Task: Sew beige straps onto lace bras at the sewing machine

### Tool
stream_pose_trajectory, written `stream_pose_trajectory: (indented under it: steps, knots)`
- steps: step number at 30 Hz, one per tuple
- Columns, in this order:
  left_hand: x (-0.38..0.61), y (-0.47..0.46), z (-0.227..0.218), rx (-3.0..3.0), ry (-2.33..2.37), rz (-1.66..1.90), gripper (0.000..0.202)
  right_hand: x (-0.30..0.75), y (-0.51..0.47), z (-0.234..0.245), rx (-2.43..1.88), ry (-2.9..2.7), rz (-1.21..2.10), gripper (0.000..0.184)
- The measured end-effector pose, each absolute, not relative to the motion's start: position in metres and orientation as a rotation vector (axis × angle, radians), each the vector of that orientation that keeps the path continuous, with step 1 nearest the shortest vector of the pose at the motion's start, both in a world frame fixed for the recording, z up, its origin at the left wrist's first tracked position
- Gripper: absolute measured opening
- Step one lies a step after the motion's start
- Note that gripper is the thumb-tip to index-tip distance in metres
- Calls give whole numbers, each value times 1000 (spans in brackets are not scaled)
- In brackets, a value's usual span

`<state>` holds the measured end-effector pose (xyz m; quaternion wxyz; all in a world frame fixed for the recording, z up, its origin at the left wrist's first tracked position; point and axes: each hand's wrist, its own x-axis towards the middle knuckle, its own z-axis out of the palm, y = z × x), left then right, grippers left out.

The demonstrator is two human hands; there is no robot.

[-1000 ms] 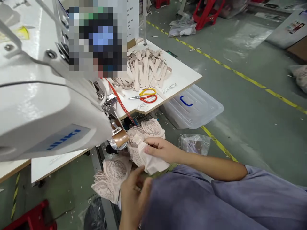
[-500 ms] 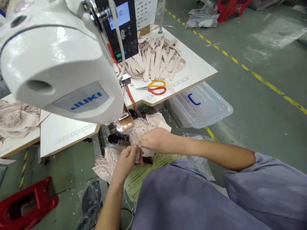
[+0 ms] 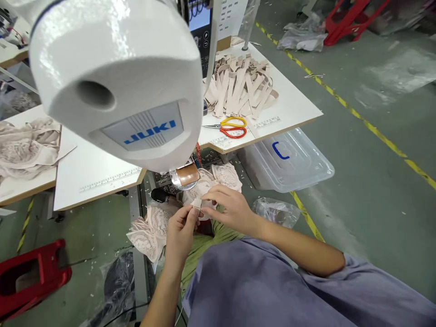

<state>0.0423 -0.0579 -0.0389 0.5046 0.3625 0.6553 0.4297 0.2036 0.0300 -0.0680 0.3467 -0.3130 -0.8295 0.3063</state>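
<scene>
One small pale fabric tab (image 3: 196, 203), pinched between thumb and fingers of the left hand (image 3: 180, 227), just in front of a pale lace garment (image 3: 220, 177). Right hand (image 3: 235, 210) open just beside, thumb and forefinger apart at the tab's right side; contact with it impossible to tell. Lace garment below the desk's near edge, close to its notched corner, next to a rounded brown-and-metal machine arm (image 3: 187, 176). Left of the left hand, near it, a second lace garment (image 3: 155, 229), bunched. Over the machine arm, a white sewing-machine head (image 3: 119, 86) with blue JUKI lettering. On the desk (image 3: 296, 111), by the near edge, scissors (image 3: 222, 126) with one yellow and one red handle; behind them, a loose heap of pale straps (image 3: 241, 86). Under the near right corner, a clear lidded box (image 3: 303, 159) with a blue handle. At far left, on a separate table (image 3: 34, 179), a pile of lace pieces (image 3: 25, 147). Below that table, on the floor, a red stool (image 3: 51, 270). Past the box, yellow-and-black tape (image 3: 357, 116) along the floor.
</scene>
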Motion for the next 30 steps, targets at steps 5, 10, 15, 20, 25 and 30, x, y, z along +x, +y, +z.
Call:
stream_pose_trajectory:
  steps: [5, 10, 15, 20, 25, 30]
  knots:
    - [45, -56, -36, 1006, 1660, 954, 30, 202, 37, -65, -764, -2227, 947, 18]
    - [46, -50, -48, 914, 1670, 966, 38, 201, 34, -78, -642, -2317, 811, 24]
    - [30, -49, -64, 781, 1702, 1002, 44, 223, 98, -89, -644, -2520, 814, 29]
    - [19, -54, -61, 662, 1582, 1004, 44, 247, 228, -67, -1397, -2608, 275, 38]
    - [20, -55, -56, 634, 1524, 1041, 41, 248, 274, -52, -1356, -2773, 292, 28]
    - [18, -57, -59, 549, 1530, 1116, 39, 270, 189, -46, -1279, -2736, 481, 26]
